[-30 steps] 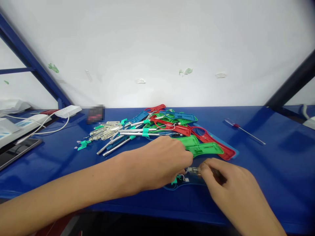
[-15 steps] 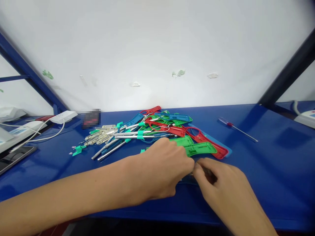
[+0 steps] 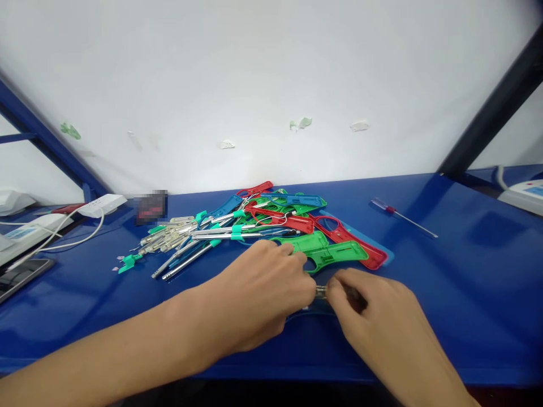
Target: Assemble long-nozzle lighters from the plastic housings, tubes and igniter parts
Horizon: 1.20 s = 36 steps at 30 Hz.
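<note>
Your right hand [image 3: 377, 316] is pinching a small metallic part [image 3: 321, 292], which is showing between both hands, nearer to you than the green plastic casing halves [image 3: 343, 254]. Your left hand [image 3: 265, 288] is facing it with curled fingers; I cannot tell what it is holding. A screwdriver [image 3: 403, 217] is lying farther right.

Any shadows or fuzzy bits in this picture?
In the head view, dark shadow on the blue table, right of the screwdriver; blocky pixels over a dark object at left; the small piece between left hand and right hand shows too little to identify.
</note>
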Available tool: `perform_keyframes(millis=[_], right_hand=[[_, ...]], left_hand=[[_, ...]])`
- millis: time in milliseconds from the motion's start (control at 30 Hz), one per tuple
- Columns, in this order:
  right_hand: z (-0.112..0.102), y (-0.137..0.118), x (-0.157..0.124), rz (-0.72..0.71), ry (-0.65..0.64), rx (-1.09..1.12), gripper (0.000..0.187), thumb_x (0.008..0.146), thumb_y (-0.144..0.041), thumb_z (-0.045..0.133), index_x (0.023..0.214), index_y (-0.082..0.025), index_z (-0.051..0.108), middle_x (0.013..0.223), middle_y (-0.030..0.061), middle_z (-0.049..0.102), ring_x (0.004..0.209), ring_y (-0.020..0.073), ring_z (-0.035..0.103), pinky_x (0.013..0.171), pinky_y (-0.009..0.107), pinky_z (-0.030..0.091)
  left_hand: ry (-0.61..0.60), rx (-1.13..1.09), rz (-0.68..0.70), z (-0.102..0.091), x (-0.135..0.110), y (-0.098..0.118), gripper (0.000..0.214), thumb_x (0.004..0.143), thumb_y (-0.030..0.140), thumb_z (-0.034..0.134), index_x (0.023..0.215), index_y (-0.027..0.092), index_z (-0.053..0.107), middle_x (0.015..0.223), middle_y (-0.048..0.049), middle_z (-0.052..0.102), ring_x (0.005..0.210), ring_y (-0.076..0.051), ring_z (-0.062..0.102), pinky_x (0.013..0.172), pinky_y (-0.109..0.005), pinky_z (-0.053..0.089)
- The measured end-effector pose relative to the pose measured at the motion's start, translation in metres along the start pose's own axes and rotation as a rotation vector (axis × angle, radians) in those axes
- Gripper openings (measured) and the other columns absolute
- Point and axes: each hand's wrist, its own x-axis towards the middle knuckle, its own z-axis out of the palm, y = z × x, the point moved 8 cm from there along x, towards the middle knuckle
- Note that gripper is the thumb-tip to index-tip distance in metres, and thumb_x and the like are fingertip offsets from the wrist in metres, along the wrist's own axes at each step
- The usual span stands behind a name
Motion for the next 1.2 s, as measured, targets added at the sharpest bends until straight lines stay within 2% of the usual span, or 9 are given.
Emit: perform_keyframes(millis=[100,233,333,467,600,733,1033,1200], right_hand=[[0.001,0.002,-0.001,0.016,-0.01,0.007,0.035,0.092,-0.031,0.048,0.058,-0.024,0.047,0.051,-0.0057,0.048,0.046,0.0111,0.036,0.049,0.027,0.026],[0.001,0.003,-0.001,0.024,-0.019,0.011,0.034,0.091,-0.031,0.048,0.058,-0.024,0.05,0.05,-0.0056,0.049,0.045,0.0113,0.038,0.049,0.028,0.026],[0.002,0.004,-0.001,0.03,-0.025,0.015,0.034,0.091,-0.031,0.048,0.058,-0.025,0.052,0.051,-0.0055,0.05,0.045,0.0116,0.04,0.049,0.028,0.027],[0.004,0.005,-0.001,0.04,-0.039,0.017,0.033,0.092,-0.032,0.049,0.06,-0.025,0.054,0.052,-0.0061,0.052,0.045,0.0116,0.041,0.048,0.028,0.028],[0.006,0.006,0.0,0.046,-0.057,0.019,0.032,0.092,-0.032,0.05,0.061,-0.025,0.055,0.053,-0.0063,0.054,0.045,0.0114,0.041,0.049,0.028,0.028],[0.005,0.006,-0.002,0.052,-0.06,0.022,0.032,0.092,-0.032,0.05,0.061,-0.025,0.054,0.052,-0.0057,0.052,0.045,0.0109,0.04,0.048,0.028,0.027],[0.004,0.006,-0.003,0.055,-0.092,0.027,0.032,0.093,-0.032,0.051,0.062,-0.024,0.055,0.053,-0.004,0.052,0.046,0.0116,0.042,0.049,0.029,0.027],[0.005,0.006,-0.003,0.06,-0.096,0.026,0.033,0.094,-0.033,0.05,0.062,-0.024,0.054,0.053,-0.0038,0.053,0.046,0.0115,0.042,0.049,0.029,0.027]], left_hand=[[-0.003,-0.074,-0.036,-0.002,-0.005,-0.008,0.018,0.083,0.0,0.065,0.084,0.018,0.067,0.089,-0.0067,0.065,0.079,-0.025,0.06,0.056,-0.038,0.033],[-0.037,-0.24,-0.012,0.002,-0.008,-0.017,0.025,0.091,-0.005,0.059,0.092,0.018,0.068,0.102,-0.0042,0.065,0.093,-0.021,0.06,0.07,-0.033,0.042],[-0.073,-0.409,-0.018,0.006,-0.007,-0.026,0.025,0.1,0.0,0.057,0.094,0.019,0.071,0.104,-0.0017,0.065,0.091,-0.017,0.061,0.074,-0.028,0.045],[-0.069,-0.543,-0.01,0.006,-0.004,-0.034,0.023,0.101,0.005,0.062,0.101,0.021,0.077,0.106,-0.0014,0.067,0.087,-0.014,0.064,0.074,-0.025,0.047],[-0.109,-0.581,0.03,0.01,-0.001,-0.035,0.026,0.101,0.006,0.062,0.106,0.023,0.08,0.108,-0.0025,0.069,0.087,-0.014,0.066,0.077,-0.025,0.05],[-0.14,-0.595,0.013,0.012,0.001,-0.037,0.026,0.101,0.006,0.063,0.106,0.024,0.081,0.109,-0.002,0.07,0.09,-0.014,0.067,0.081,-0.026,0.051],[-0.103,-0.598,0.009,0.01,0.002,-0.037,0.027,0.097,0.001,0.064,0.099,0.022,0.08,0.106,-0.0012,0.069,0.088,-0.013,0.066,0.08,-0.026,0.05],[-0.134,-0.606,-0.002,0.013,0.001,-0.036,0.025,0.099,0.002,0.061,0.099,0.021,0.078,0.106,-0.0013,0.068,0.089,-0.013,0.065,0.08,-0.025,0.049]])
